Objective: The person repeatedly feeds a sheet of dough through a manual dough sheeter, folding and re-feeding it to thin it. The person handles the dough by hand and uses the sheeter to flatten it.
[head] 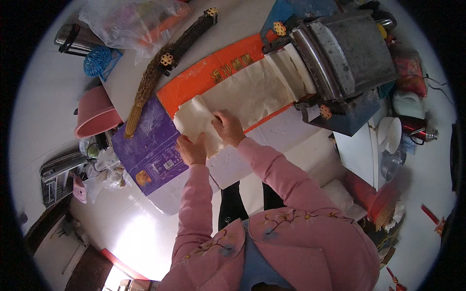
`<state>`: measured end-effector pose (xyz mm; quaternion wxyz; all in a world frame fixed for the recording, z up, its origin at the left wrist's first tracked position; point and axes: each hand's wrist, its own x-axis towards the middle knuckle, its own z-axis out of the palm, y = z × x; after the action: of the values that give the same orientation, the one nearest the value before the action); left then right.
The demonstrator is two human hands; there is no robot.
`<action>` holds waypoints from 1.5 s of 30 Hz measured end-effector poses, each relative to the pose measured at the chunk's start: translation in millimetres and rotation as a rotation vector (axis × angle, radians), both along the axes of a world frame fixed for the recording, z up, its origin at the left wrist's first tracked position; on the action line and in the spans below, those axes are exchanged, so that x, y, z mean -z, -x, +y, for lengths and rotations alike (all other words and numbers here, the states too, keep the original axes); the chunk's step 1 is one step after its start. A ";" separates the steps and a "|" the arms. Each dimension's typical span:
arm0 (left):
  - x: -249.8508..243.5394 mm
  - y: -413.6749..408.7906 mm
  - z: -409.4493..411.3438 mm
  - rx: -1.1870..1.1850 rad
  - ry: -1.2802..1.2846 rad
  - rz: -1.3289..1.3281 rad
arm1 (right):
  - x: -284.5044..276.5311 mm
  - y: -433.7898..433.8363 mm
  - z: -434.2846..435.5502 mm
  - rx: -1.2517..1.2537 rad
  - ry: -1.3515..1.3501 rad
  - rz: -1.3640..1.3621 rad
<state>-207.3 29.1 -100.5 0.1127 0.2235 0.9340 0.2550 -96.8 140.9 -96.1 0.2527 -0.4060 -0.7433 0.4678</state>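
A long pale dough sheet (247,92) runs from the steel rollers of a noodle machine (320,62) down onto an orange printed cardboard (204,85). Its near left end lies folded over in loose layers (193,118). At the lower left edge of those layers, my left hand (192,149) grips the dough, thumb on top. My right hand (229,128) has its fingers curled on the dough at the right side of the fold; its fingertips are partly hidden. By the rollers, the far end of the sheet is bunched in a few folds.
Purple cardboard (145,145), dusted with flour, lies left of the dough. A straw hand broom (151,80) lies behind it. A pink basin (96,112), a blue wire-like holder (97,62) and a plastic bag (134,25) are at left. White bowls (389,134) stand at right.
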 end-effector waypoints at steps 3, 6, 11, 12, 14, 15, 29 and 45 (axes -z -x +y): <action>8.6 0.4 12.4 -0.105 -0.117 -0.436 | -2.7 -7.9 3.6 -0.106 -0.005 -0.051; 7.3 23.0 1.0 -0.111 -0.242 -0.450 | -22.4 3.9 2.2 -0.183 -0.351 -0.073; 13.9 78.9 -48.8 -0.026 -0.329 -0.546 | -6.5 23.5 -12.8 -0.527 -0.464 -0.268; 12.6 80.9 -54.5 -0.026 -0.323 -0.549 | -10.8 22.8 3.7 -0.534 -0.482 -0.358; 14.0 86.2 -59.6 -0.019 -0.316 -0.531 | 1.2 -4.1 39.2 -0.421 -0.524 -0.392; 10.9 87.3 -57.3 -0.021 -0.267 -0.525 | 12.6 -30.0 61.4 -0.313 -0.553 -0.330; 8.3 157.0 -113.4 0.012 -0.148 -0.488 | 16.0 69.0 -40.6 -0.633 -0.339 -0.224; -60.2 14.5 26.3 0.066 -0.548 -0.831 | -6.5 -17.7 48.2 -0.029 -0.106 -0.065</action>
<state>-221.7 55.5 -40.3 0.4205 0.1537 0.7012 0.5548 -79.0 189.1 -89.5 0.2427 -0.3964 -0.7806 0.4178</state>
